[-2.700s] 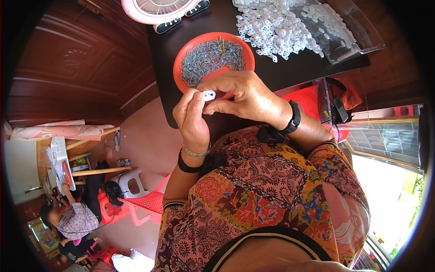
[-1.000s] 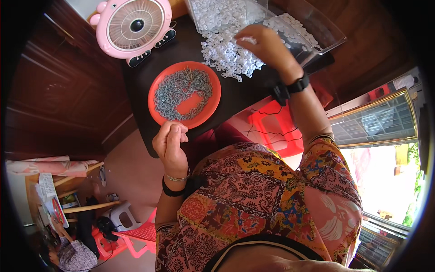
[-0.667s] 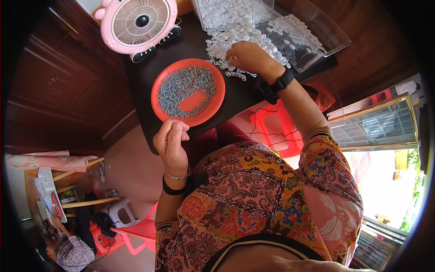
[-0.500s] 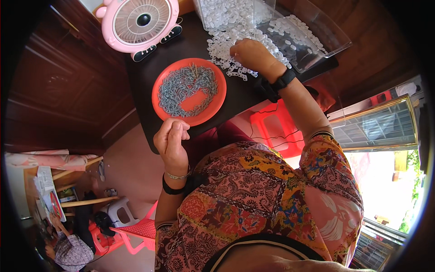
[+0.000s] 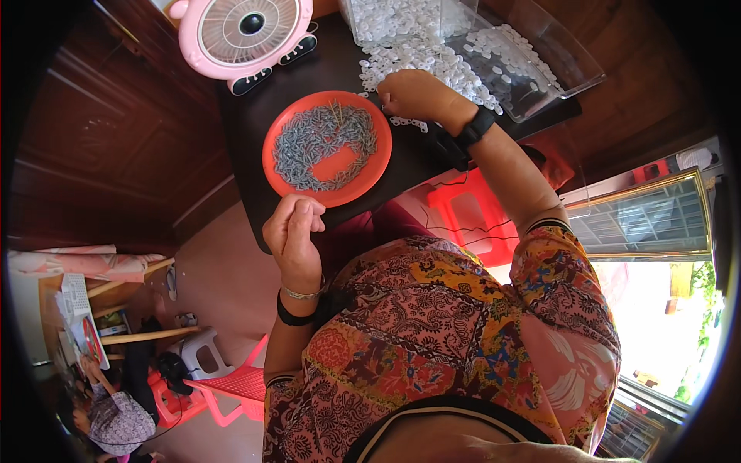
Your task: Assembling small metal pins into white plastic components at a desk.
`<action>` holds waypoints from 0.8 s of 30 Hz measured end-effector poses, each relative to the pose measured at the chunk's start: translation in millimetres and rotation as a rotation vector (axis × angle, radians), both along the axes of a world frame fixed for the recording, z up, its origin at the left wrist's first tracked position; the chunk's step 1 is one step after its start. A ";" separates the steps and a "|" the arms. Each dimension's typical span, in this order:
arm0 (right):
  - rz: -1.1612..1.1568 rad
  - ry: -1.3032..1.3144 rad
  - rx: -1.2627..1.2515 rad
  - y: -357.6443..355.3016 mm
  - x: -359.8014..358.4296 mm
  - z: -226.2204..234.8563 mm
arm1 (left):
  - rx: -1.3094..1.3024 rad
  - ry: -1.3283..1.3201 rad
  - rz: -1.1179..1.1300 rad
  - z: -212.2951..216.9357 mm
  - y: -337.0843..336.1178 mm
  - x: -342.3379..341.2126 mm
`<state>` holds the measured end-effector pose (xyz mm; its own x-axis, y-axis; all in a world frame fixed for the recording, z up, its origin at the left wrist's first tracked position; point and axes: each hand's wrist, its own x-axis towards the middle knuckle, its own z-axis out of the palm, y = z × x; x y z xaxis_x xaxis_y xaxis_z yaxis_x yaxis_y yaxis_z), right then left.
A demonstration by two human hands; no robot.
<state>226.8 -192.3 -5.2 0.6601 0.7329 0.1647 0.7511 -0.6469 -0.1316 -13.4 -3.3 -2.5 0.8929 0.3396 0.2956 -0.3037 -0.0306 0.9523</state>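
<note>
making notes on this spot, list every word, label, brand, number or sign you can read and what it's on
No text can be read anywhere.
Orange plate: no lettering visible.
Pink fan: no lettering visible.
White pieces: too small to tell.
White gridded object at far left: too small and blurred to tell.

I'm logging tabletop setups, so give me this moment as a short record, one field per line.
Plate: round, orange-red, holding grey screw-like pieces
White pieces: loose heap on the dark table
Left hand: fingers curled at the plate's near rim; anything held is hidden
Right hand: at the heap's near side; fingertips unclear
Clear bin: far right, more white pieces inside
Fan: pink, at the table's far left
</note>
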 end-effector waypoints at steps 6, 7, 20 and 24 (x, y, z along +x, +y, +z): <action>0.004 0.186 0.053 -3.4 3.8 4.3 | 0.017 0.032 -0.039 -0.8 2.1 -0.6; 0.004 0.179 0.068 -4.1 3.5 3.2 | 0.015 0.034 -0.038 -0.5 1.9 -0.6; -0.052 0.366 0.562 -16.5 -15.2 13.9 | -0.044 0.023 -0.082 -7.8 0.1 5.8; 0.118 0.921 0.955 0.8 -64.1 28.1 | 0.018 0.021 -0.097 -7.8 -2.6 9.8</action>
